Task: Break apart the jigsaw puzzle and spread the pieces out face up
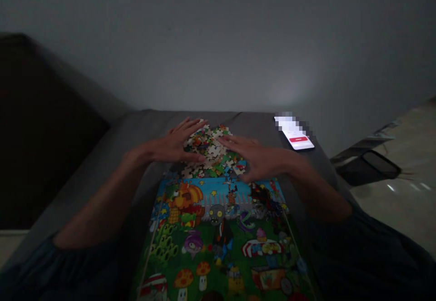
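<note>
Left hand (173, 145) lay open and palm-down, fingers spread over a heap of jigsaw pieces (213, 151) — right hand (255, 158) equally open on its opposite side, neither grasping anything. The heap sat between them on a grey sofa seat (153, 124), just beyond a printed cartoon puzzle picture (218, 246) whose long axis ran toward it.

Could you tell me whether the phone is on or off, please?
On: the black-edged smartphone shows a lit white screen with a red bar.
</note>
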`<state>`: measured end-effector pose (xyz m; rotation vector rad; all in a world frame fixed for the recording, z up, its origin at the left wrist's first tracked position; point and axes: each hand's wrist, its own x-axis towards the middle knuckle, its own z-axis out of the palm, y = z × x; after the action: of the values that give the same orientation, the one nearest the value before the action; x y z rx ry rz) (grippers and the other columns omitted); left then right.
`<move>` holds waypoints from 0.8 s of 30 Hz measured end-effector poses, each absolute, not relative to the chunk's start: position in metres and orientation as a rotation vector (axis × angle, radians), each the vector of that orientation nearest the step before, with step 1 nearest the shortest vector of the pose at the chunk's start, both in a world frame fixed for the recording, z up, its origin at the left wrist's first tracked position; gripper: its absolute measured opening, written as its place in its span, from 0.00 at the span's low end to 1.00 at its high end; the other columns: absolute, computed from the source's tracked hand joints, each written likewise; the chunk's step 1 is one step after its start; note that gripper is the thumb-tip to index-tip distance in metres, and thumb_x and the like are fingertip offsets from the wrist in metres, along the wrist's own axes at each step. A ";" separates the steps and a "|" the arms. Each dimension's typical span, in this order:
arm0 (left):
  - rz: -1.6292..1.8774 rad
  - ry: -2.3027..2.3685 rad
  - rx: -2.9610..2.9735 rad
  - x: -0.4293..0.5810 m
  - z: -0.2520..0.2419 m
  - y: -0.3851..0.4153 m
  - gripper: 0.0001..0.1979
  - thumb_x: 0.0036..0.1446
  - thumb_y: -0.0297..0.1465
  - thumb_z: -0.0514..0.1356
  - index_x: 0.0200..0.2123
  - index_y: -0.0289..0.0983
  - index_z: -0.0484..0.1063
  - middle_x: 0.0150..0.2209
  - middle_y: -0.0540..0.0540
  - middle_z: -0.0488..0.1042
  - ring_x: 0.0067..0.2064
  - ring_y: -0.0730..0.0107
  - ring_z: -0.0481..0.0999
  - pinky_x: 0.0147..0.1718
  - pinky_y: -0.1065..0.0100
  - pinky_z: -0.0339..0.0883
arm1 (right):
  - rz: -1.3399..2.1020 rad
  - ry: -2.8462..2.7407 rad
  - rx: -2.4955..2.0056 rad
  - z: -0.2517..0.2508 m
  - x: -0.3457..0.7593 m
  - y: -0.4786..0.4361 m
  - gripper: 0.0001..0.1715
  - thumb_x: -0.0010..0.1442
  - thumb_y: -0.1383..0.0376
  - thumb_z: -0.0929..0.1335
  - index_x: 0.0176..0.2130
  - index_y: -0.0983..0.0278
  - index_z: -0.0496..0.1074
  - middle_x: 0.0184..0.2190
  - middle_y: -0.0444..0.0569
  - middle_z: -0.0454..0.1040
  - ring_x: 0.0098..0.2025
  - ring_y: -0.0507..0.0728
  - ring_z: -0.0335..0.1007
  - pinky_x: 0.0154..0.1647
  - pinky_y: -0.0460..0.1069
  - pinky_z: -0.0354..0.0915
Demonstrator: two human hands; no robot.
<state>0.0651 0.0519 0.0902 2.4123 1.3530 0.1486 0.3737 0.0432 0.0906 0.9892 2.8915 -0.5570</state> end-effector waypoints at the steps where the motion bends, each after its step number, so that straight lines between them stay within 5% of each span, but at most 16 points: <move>1: 0.144 1.352 2.405 0.061 0.093 0.049 0.63 0.54 0.73 0.54 0.80 0.44 0.38 0.82 0.41 0.36 0.81 0.38 0.30 0.76 0.33 0.37 | -0.456 2.919 1.110 0.092 0.374 0.045 0.64 0.63 0.53 0.76 0.81 0.61 0.40 0.82 0.63 0.37 0.82 0.76 0.34 0.78 0.74 0.42; 3: 0.088 1.359 2.404 0.051 0.097 0.038 0.64 0.53 0.73 0.56 0.80 0.45 0.38 0.82 0.41 0.36 0.81 0.37 0.30 0.76 0.32 0.36 | -0.280 2.936 1.343 0.094 0.375 0.048 0.51 0.68 0.60 0.71 0.80 0.61 0.48 0.81 0.62 0.43 0.81 0.76 0.38 0.77 0.75 0.43; 5: -0.017 1.381 2.406 0.039 0.097 0.022 0.66 0.51 0.73 0.59 0.80 0.46 0.37 0.82 0.40 0.34 0.81 0.34 0.31 0.75 0.30 0.37 | -0.273 2.924 1.381 0.094 0.374 0.048 0.50 0.68 0.58 0.71 0.79 0.60 0.49 0.81 0.61 0.46 0.81 0.75 0.39 0.77 0.74 0.45; 9: -0.176 1.428 2.388 0.022 0.086 -0.013 0.74 0.45 0.71 0.66 0.80 0.45 0.31 0.81 0.35 0.28 0.80 0.30 0.30 0.74 0.27 0.42 | -0.492 2.811 1.184 0.089 0.368 0.042 0.77 0.51 0.46 0.82 0.81 0.58 0.41 0.82 0.62 0.39 0.82 0.78 0.33 0.78 0.74 0.44; 11: -0.189 1.436 2.395 0.017 0.077 -0.023 0.73 0.46 0.69 0.67 0.80 0.46 0.30 0.81 0.34 0.28 0.80 0.29 0.31 0.73 0.26 0.43 | -0.528 2.753 1.202 0.086 0.367 0.042 0.82 0.47 0.48 0.84 0.81 0.58 0.40 0.82 0.63 0.38 0.81 0.79 0.32 0.78 0.75 0.43; 19: 0.126 1.652 2.421 -0.003 0.049 -0.014 0.48 0.64 0.66 0.53 0.78 0.49 0.52 0.80 0.40 0.47 0.81 0.36 0.40 0.74 0.29 0.45 | -0.402 2.814 1.362 0.076 0.376 0.063 0.56 0.64 0.53 0.75 0.79 0.59 0.50 0.79 0.61 0.50 0.80 0.77 0.46 0.76 0.75 0.50; 22: 0.217 1.654 2.437 -0.002 0.046 -0.015 0.46 0.66 0.68 0.45 0.76 0.48 0.57 0.79 0.40 0.52 0.80 0.38 0.45 0.74 0.31 0.47 | -0.306 2.860 1.402 0.076 0.374 0.063 0.45 0.69 0.58 0.70 0.78 0.57 0.53 0.78 0.59 0.54 0.79 0.75 0.50 0.75 0.75 0.53; 24: 0.253 1.650 2.436 0.001 0.044 -0.017 0.48 0.64 0.69 0.44 0.76 0.47 0.57 0.79 0.40 0.53 0.80 0.37 0.46 0.74 0.32 0.47 | -0.325 2.869 1.381 0.077 0.373 0.059 0.48 0.69 0.56 0.71 0.79 0.57 0.52 0.79 0.58 0.52 0.79 0.74 0.47 0.76 0.74 0.51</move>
<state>0.0011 -0.0166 0.0439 2.4364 1.6496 0.2526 0.3726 0.0590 0.0773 1.3811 2.8690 -0.3251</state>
